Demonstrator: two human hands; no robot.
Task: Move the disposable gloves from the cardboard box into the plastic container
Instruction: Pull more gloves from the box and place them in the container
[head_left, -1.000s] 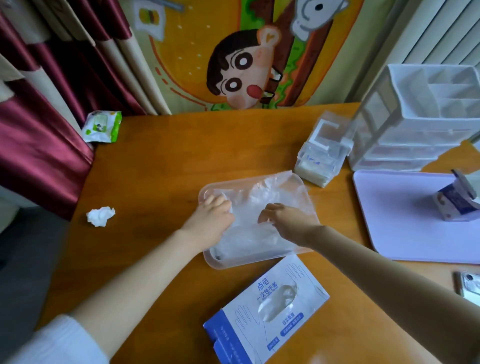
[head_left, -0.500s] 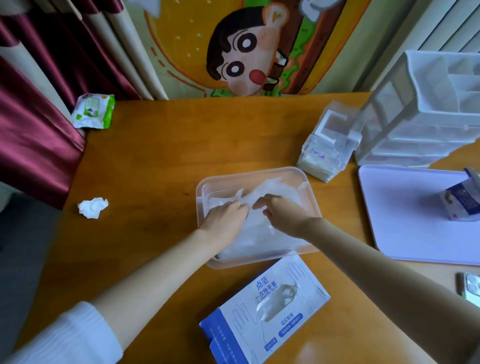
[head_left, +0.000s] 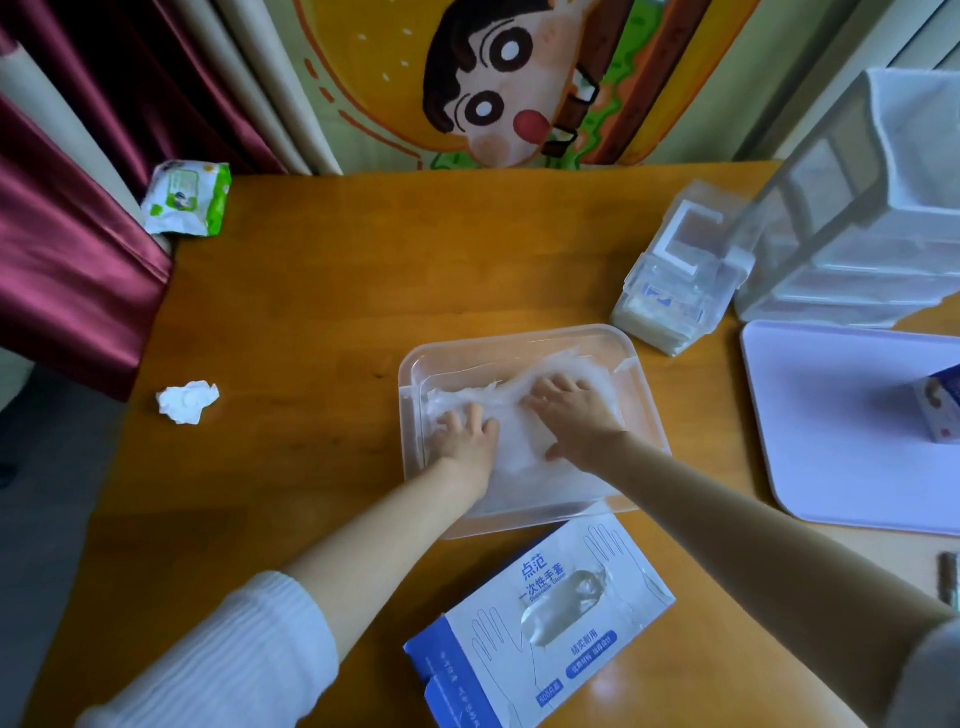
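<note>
Wood table (head_left: 322, 291): L hand (head_left: 467, 436) & R hand (head_left: 576, 415) flat, pressing gloves (head_left: 517, 447) in container (head_left: 519, 338).

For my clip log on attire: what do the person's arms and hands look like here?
The left hand and right hand are bare: no gloves, rings or watch visible. The left arm wears a white ribbed knit sleeve, forearm uncovered. The right forearm is uncovered too; a pale sleeve edge shows at the corner.

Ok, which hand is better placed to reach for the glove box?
Slightly the right hand: both press gloves in the container, but the window of the box lines up with it; the left hand sits further aside.
</note>
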